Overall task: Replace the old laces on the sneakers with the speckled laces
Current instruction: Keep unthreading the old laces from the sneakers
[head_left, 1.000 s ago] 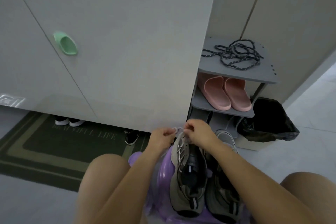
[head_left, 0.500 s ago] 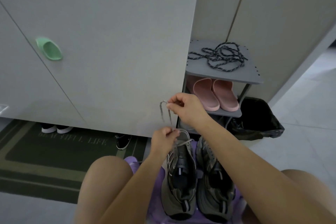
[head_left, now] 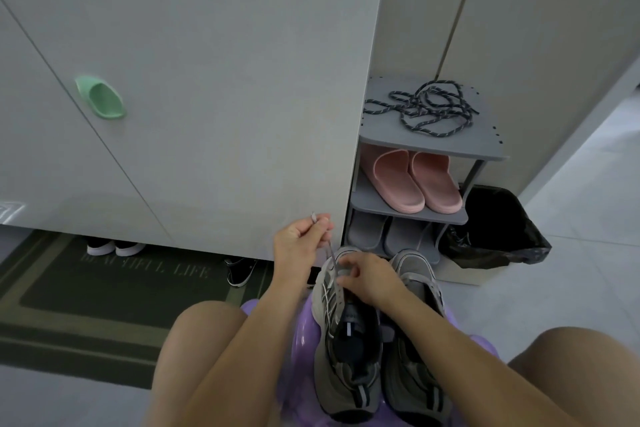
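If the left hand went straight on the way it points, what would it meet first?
Probably the white cabinet door beyond the left hand, which pinches the grey lace; the depth between them is unclear.

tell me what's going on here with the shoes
A person is unlacing grey sneakers set on a purple stool. The left hand pinches the old lace and holds it up above one sneaker, while the right hand rests at its eyelets. The speckled laces lie untouched on the shoe rack.
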Demonstrator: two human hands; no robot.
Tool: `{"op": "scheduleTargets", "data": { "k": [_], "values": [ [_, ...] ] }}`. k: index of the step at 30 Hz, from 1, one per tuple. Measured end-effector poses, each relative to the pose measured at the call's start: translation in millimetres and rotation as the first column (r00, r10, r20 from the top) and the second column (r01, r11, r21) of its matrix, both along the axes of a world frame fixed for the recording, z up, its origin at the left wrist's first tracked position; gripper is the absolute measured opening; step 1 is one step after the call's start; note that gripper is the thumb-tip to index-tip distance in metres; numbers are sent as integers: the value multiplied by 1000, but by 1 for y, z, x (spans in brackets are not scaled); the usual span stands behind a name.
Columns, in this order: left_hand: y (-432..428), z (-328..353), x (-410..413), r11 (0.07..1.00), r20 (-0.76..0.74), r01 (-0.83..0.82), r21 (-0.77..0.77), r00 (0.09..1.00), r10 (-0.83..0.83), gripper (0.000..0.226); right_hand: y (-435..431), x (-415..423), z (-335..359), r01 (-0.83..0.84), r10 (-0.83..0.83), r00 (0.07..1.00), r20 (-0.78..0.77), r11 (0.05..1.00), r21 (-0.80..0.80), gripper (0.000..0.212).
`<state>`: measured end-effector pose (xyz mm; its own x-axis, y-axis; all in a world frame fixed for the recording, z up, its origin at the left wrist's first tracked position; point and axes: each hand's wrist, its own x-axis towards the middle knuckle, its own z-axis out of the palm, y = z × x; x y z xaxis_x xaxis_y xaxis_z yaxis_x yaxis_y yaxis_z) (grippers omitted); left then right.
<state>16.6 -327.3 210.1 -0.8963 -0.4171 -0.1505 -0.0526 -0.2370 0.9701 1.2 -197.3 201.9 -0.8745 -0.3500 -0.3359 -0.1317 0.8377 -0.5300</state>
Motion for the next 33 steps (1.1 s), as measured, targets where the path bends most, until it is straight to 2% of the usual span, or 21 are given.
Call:
{"op": "scheduleTargets", "data": {
  "k": [3, 6, 8, 10, 13, 15, 18, 20, 23, 25, 28, 33],
  "values": [
    [-3, 8, 3, 1000, -26, 27, 14, 999, -26, 13, -8, -6, -3, -57, 59, 997, -41, 997, 49, 19],
    [-6, 5, 4, 999, 63, 49, -22, 997, -48, 11, -15, -12, 1, -65, 73, 994, -76, 992, 111, 19],
    [-10, -5, 3, 988, 179, 72, -137, 983, -47, 9, -16, -19, 6, -47, 53, 994, -94, 996, 70, 19],
    [-13, -15, 2, 942, 284, 167, -292, 955, -81, 19, -17, -26, 14, -27, 28, 992, -122, 1000, 9, 16],
    [-9, -26, 4, 899, 361, 274, -341, 921, -144, 32, -18, -33, 32, 24, -39, 987, -153, 995, -100, 35],
    [-2, -29, 5, 894, 365, 311, -322, 912, -186, 35, -19, -35, 44, 19, -50, 983, -178, 984, -175, 27],
    [6, -29, 6, 894, 346, 312, -322, 918, -195, 27, -25, -35, 59, -12, -53, 972, -229, 963, -270, 19],
    [6, -27, 5, 911, 314, 261, -319, 936, -158, 22, -28, -35, 64, -2, -83, 965, -250, 947, -322, 17],
    [1, -22, 0, 963, 245, 121, -241, 968, -60, 18, -26, -38, 63, 70, -167, 969, -180, 891, -449, 13],
    [-1, -13, 0, 986, 186, 38, -165, 982, -6, 12, -21, -39, 58, 69, -139, 977, -159, 921, -384, 12],
    [-3, 1, 2, 996, 96, -31, -88, 995, 40, 8, -9, -36, 40, 18, -38, 993, -109, 983, -183, 23],
    [-8, 13, 4, 995, -9, -102, 3, 995, 102, 11, 1, -15, 2, -195, 194, 980, 40, 980, 25, 31]
  ]
}}
